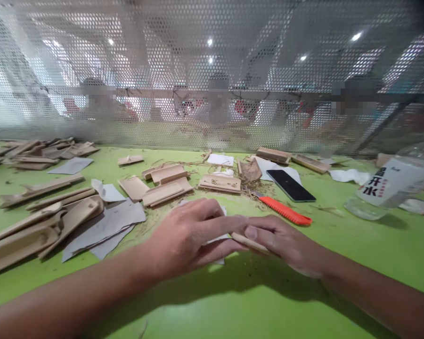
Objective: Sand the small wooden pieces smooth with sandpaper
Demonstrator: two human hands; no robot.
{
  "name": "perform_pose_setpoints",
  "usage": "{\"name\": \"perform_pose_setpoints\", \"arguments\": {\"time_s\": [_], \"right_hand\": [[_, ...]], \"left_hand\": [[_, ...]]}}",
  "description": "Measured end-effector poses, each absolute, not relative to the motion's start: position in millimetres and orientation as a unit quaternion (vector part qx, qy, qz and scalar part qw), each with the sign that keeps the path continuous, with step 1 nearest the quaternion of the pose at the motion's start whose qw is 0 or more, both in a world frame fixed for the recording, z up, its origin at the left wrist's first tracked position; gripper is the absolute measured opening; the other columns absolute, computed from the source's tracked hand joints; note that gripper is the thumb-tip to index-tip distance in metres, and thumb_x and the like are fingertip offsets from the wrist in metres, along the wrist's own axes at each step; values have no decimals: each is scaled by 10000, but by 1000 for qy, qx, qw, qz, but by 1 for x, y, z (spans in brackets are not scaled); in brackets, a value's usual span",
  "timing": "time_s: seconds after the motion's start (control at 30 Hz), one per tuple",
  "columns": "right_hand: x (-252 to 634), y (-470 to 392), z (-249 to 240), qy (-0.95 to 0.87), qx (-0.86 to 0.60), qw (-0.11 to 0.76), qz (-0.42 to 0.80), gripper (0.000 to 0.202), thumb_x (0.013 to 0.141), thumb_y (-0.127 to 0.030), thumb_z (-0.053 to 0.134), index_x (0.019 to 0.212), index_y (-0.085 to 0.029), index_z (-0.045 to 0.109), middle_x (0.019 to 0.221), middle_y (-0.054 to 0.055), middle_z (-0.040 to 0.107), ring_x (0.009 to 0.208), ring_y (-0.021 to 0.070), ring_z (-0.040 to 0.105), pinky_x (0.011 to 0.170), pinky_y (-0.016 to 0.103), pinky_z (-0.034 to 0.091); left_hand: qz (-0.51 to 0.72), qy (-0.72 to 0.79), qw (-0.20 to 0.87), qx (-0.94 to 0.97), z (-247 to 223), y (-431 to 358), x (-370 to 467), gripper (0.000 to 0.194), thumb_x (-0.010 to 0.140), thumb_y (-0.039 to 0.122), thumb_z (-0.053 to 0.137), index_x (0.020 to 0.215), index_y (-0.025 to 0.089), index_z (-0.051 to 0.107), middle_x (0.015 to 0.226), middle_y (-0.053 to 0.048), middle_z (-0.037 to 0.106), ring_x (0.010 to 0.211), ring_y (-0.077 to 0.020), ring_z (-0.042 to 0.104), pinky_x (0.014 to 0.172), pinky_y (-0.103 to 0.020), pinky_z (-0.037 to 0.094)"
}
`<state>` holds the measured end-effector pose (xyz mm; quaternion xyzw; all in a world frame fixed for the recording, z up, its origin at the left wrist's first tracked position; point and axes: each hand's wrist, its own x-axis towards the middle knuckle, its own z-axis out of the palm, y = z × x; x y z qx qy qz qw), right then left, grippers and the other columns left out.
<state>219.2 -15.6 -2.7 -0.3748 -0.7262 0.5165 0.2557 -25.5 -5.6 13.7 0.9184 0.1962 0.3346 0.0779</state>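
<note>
My left hand (pixel 192 235) and my right hand (pixel 286 242) meet at the middle of the green table (pixel 212 313). Between them is a small pale wooden piece (pixel 252 244), mostly covered by fingers. My right hand is closed round it, with the thumb on top. The left fingers reach over to its near end and pinch it. A bit of white paper (pixel 217 256) shows beneath my left hand. Beyond the hands lie a carved wooden piece (pixel 219 183) and an orange-handled cutter (pixel 286 210), with fine shavings around them.
Curved wooden pieces (pixel 74 219) and grey sandpaper sheets (pixel 106 226) lie at left, with another wood pile (pixel 53 153) behind. A black phone (pixel 291 185) rests back right, near a clear bottle (pixel 392 181). A perforated metal screen (pixel 212 117) stands along the back.
</note>
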Motion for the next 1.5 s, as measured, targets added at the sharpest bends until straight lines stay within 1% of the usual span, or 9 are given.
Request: {"name": "perform_pose_setpoints", "arguments": {"time_s": [0.2, 0.33, 0.5, 0.63, 0.77, 0.93, 1.17, 1.37, 1.5], "right_hand": [[218, -13, -3, -740, -379, 238, 502, 522, 1016, -626, 519, 1155, -209, 801, 989, 62, 758, 862, 215, 649, 882, 352, 499], [219, -12, -5, -737, -389, 241, 497, 505, 999, -644, 543, 974, -203, 789, 743, 7, 598, 733, 170, 552, 787, 309, 460], [222, -10, -15, -652, -403, 249, 592, 597, 972, -722, 515, 1124, -191, 742, 626, -44, 452, 557, 119, 401, 552, 248, 374], [226, -6, -17, -558, -356, 317, 679, 605, 987, -697, 505, 1366, -252, 661, 879, 25, 620, 571, 108, 500, 499, 227, 416], [228, -2, -13, -508, -351, 336, 711, 605, 1022, -669, 451, 1360, -230, 694, 1042, 86, 674, 627, 120, 592, 470, 208, 453], [231, 0, -15, -519, -320, 348, 712, 713, 975, -737, 481, 1315, -167, 739, 915, 88, 682, 677, 153, 625, 534, 228, 531], [228, -6, -16, -573, -271, 335, 697, 607, 1038, -655, 449, 1302, -194, 742, 1015, 90, 725, 808, 142, 689, 654, 198, 554], [224, -8, -14, -540, -260, 329, 730, 544, 990, -643, 573, 1207, -177, 754, 1077, 116, 760, 675, 132, 721, 526, 196, 490], [224, -8, -14, -546, -266, 301, 735, 577, 994, -664, 538, 977, -124, 742, 863, 69, 695, 573, 119, 667, 462, 200, 421]], "left_hand": [[323, 195, 84, 922, 14, -6, -23, 325, 1031, 320, 609, 1256, 129, 743, 855, -54, 634, 696, -150, 577, 630, -241, 476], [311, 203, 90, 924, 15, -6, -24, 313, 1030, 339, 607, 1235, 150, 749, 873, -56, 633, 710, -156, 586, 641, -248, 486], [315, 226, 103, 916, 14, 0, -25, 302, 1062, 297, 533, 1234, 153, 736, 1088, -117, 656, 953, -200, 653, 846, -302, 536], [350, 274, 108, 889, 8, 11, -26, 223, 1070, 254, 528, 1159, 145, 702, 1051, -90, 678, 951, -187, 650, 839, -283, 514], [319, 326, 108, 883, 0, 19, -29, 137, 1066, 222, 535, 1075, 183, 666, 961, -33, 687, 846, -168, 638, 748, -261, 467], [252, 370, 116, 887, -10, 28, -33, 136, 1035, 180, 551, 1029, 187, 686, 930, -36, 705, 829, -202, 640, 690, -281, 431], [207, 365, 196, 886, -3, 21, -28, 236, 1045, 305, 514, 1031, 206, 727, 1019, -66, 724, 909, -233, 665, 777, -333, 475], [310, 369, 359, 799, 0, 11, -23, 339, 1044, 497, 512, 946, 190, 616, 802, -9, 650, 687, -163, 621, 610, -283, 480], [315, 344, 486, 739, -3, 12, -23, 398, 1027, 557, 542, 987, 166, 605, 779, 1, 631, 601, -132, 639, 542, -252, 534]]}}
